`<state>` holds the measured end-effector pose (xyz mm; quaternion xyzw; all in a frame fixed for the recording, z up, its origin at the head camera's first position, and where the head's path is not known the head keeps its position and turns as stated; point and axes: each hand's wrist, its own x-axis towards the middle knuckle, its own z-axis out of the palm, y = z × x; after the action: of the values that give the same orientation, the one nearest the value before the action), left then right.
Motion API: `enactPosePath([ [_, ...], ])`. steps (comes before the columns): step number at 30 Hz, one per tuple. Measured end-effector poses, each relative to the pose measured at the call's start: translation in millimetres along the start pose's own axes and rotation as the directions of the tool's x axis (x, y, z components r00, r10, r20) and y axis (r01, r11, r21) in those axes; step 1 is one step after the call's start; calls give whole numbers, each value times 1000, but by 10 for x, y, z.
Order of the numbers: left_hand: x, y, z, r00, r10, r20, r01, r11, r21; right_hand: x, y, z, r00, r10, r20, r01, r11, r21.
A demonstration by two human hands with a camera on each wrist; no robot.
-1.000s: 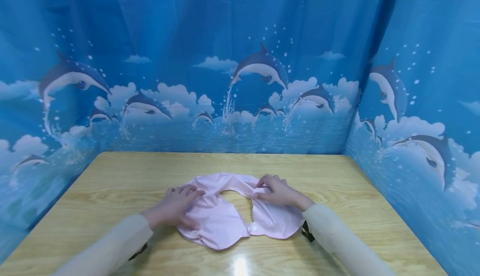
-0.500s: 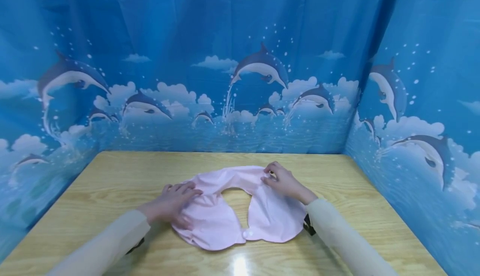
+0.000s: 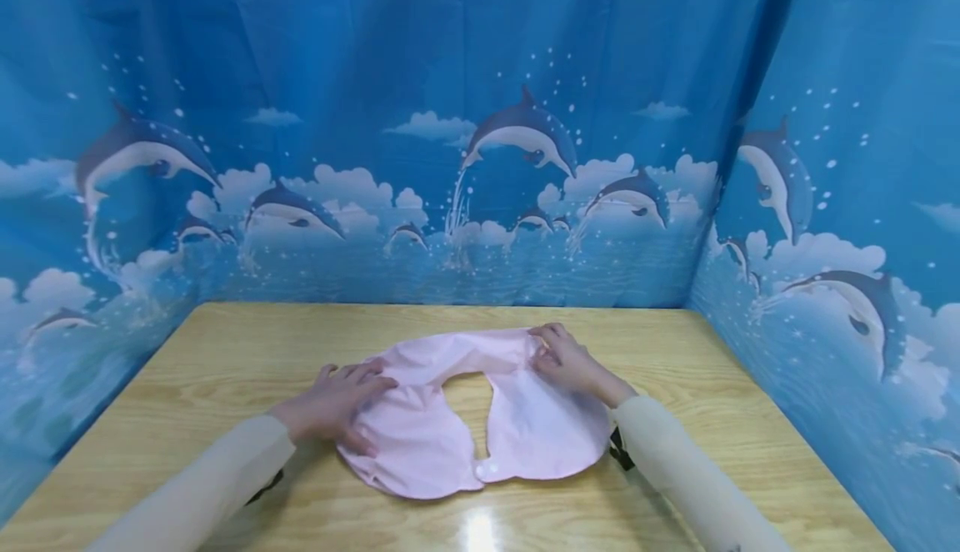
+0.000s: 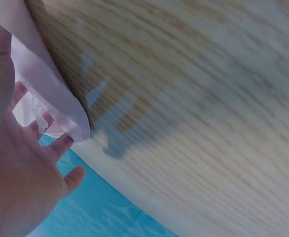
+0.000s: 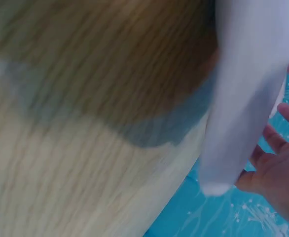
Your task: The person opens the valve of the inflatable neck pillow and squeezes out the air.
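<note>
A pale pink cloth bib (image 3: 555, 427) lies spread on the wooden table, a neck opening in its middle. At its near side the two ends meet at round white snaps (image 3: 486, 470). My left hand (image 3: 337, 402) rests on the bib's left part, fingers spread and thumb well apart from them. My right hand (image 3: 573, 364) pinches the cloth at the far right edge with curved fingers. In the left wrist view the left hand (image 4: 23, 173) shows its palm beside a hanging fold of cloth. The right wrist view has the right hand (image 5: 277, 168) behind another fold.
The light wooden table (image 3: 247, 352) extends around the bib on all sides. A blue curtain (image 3: 412, 77) printed with dolphins and clouds stands behind the table and along its sides.
The bib has been spread wider and flatter. My left hand has shifted slightly left, while my right hand has moved right and away from me, drawing the far edge with it.
</note>
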<state>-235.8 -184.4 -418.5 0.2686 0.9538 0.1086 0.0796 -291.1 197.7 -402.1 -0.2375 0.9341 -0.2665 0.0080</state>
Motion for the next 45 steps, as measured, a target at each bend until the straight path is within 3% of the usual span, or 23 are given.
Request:
enactPosePath([
  [6,-26,18,-19,998,29,-49,-30,999,-24,-123,14,-38,1000,-16,18,16,1000,-1],
  [9,-23,49,15,992,59,-114,-60,998,2,-159,37,-47,999,18,34,-17,999,-29],
  [12,-14,101,47,989,51,-137,-49,999,17,-180,67,-50,998,51,39,-48,997,-62],
  [22,-76,125,97,991,19,-131,-16,1000,24,-231,102,-49,986,166,29,-166,986,-17],
  [28,-61,48,136,990,29,-137,-28,1000,12,-268,110,-19,984,176,14,-176,984,-6],
  [35,-43,-48,122,990,52,-132,-48,998,34,-333,126,-32,977,201,-63,-202,979,-11],
  [45,-88,-38,47,982,99,-161,-88,993,79,-388,149,-36,973,191,-130,-210,967,-145],
])
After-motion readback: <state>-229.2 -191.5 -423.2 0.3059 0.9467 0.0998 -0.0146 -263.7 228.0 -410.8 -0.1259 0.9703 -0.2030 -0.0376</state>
